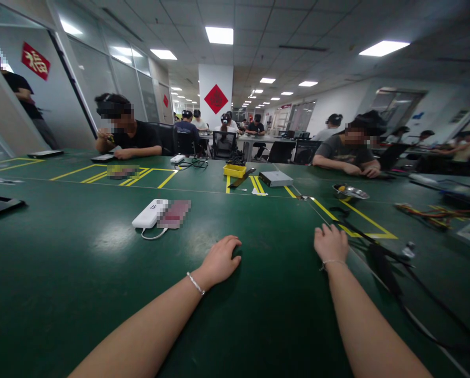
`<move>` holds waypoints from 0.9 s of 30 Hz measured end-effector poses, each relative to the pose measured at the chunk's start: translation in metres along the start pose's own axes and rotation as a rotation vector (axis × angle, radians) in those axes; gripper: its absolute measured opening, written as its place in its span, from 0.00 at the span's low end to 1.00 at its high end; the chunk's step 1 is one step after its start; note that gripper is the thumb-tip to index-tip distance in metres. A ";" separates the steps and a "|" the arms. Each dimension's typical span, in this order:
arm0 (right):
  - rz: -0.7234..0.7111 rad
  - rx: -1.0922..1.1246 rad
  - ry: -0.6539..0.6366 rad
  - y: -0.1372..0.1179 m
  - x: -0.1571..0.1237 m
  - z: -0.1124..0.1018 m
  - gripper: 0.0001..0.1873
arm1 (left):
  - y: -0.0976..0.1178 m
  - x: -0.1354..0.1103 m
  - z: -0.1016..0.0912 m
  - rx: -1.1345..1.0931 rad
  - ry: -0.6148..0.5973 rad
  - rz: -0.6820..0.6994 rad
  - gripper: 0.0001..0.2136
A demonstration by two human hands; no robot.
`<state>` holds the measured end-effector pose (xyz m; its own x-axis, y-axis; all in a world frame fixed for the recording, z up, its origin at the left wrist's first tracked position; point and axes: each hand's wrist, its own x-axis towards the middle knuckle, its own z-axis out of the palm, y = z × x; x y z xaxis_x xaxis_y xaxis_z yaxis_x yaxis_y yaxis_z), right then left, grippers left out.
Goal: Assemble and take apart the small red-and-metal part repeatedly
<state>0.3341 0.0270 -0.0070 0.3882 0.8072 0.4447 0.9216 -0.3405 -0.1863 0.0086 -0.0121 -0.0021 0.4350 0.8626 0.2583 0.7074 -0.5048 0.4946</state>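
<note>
My left hand (220,258) rests on the green table (258,325) with its fingers bent a little and the thumb apart. It holds nothing. A bracelet circles that wrist. To its left lie a white power bank (150,213) marked "15" and a blurred flat reddish thing (174,214), with a short white cable looping in front. My right hand (331,244) is on the table farther right, its fingers loosely bent and slightly apart, with nothing visible in them. Just beside it runs a black cable (384,268) with a thick sleeve.
Beyond my hands are a yellow bin (235,170), a grey box (276,179) and a metal bowl (350,192). Coloured wires (427,214) lie at the right, and a dark tray (0,207) at the left. Two people sit across the table.
</note>
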 end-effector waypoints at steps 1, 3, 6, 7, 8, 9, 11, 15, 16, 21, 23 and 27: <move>-0.070 0.030 -0.010 -0.016 -0.005 -0.004 0.26 | 0.000 0.000 0.000 -0.008 0.004 -0.013 0.17; -0.232 0.127 -0.078 -0.053 -0.020 -0.012 0.27 | 0.000 0.001 0.002 -0.018 0.009 -0.027 0.19; -0.528 0.258 -0.279 -0.105 -0.054 -0.021 0.28 | -0.002 0.003 0.005 -0.006 0.033 -0.018 0.22; -0.605 0.285 -0.341 -0.118 -0.066 -0.022 0.29 | -0.003 0.003 0.006 0.003 0.038 -0.010 0.23; -0.667 0.308 -0.404 -0.128 -0.076 -0.023 0.29 | -0.004 0.003 0.007 0.015 0.031 0.003 0.23; -0.714 0.326 -0.463 -0.135 -0.086 -0.023 0.28 | -0.005 0.003 0.008 0.029 0.019 0.019 0.24; -0.772 0.350 -0.560 -0.142 -0.097 -0.023 0.27 | -0.005 0.003 0.009 0.062 -0.016 0.055 0.23; -0.813 0.349 -0.568 -0.133 -0.086 -0.023 0.24 | -0.006 0.003 0.010 0.107 -0.042 0.072 0.22; -0.785 0.334 -0.526 -0.128 -0.078 -0.024 0.22 | -0.006 0.003 0.010 0.109 -0.043 0.067 0.22; -0.244 0.067 -0.204 -0.078 -0.032 -0.029 0.21 | -0.006 0.002 0.008 0.105 -0.055 0.076 0.20; -0.010 -0.043 -0.124 -0.049 -0.018 -0.028 0.24 | -0.006 0.002 0.006 0.100 -0.061 0.079 0.18; 0.237 -0.090 -0.145 -0.003 -0.005 -0.017 0.29 | -0.003 0.001 0.003 0.083 -0.076 0.066 0.17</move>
<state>0.3297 0.0153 0.0063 0.5949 0.7581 0.2671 0.8037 -0.5642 -0.1889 0.0089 -0.0103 -0.0057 0.5205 0.8242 0.2230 0.7182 -0.5639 0.4078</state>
